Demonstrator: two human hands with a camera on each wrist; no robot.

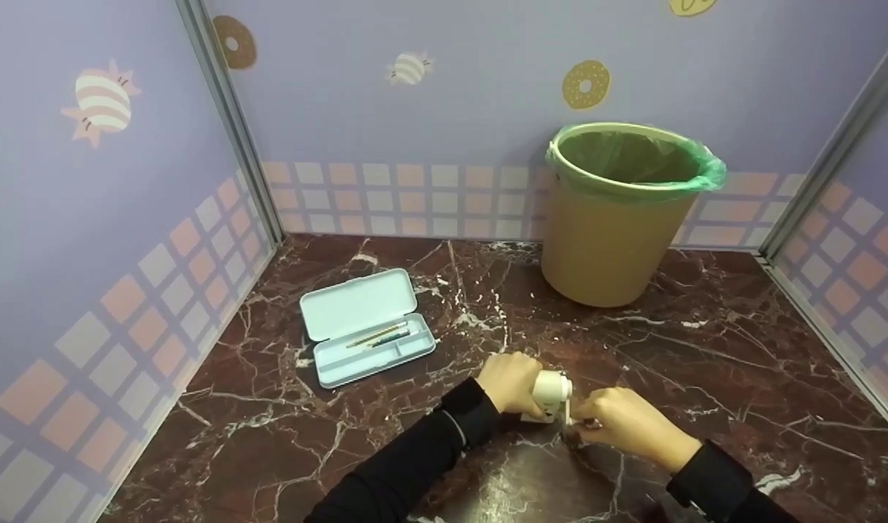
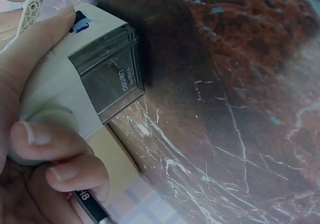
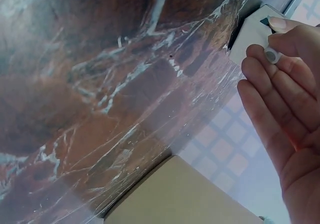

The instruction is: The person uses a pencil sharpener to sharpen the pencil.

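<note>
A white crank pencil sharpener (image 1: 549, 392) stands on the marbled tabletop, its clear shavings drawer (image 2: 112, 69) showing in the left wrist view. My left hand (image 1: 509, 381) grips the sharpener's body, thumb across the top. Below its curled fingers, the dark end of a pencil (image 2: 90, 206) with printed letters sticks out; its other end is hidden. At the sharpener's side, my right hand (image 1: 629, 425) pinches the knob (image 3: 272, 55) of the crank (image 2: 30, 17) between thumb and fingers.
An open light-blue pencil case (image 1: 368, 363) with several pencils inside lies to the left. At the back right stands a tan bin (image 1: 607, 240) with a green liner (image 1: 711, 174). Pale crumbs (image 1: 498, 309) are scattered mid-table. Patterned walls (image 1: 473, 94) enclose the back and sides.
</note>
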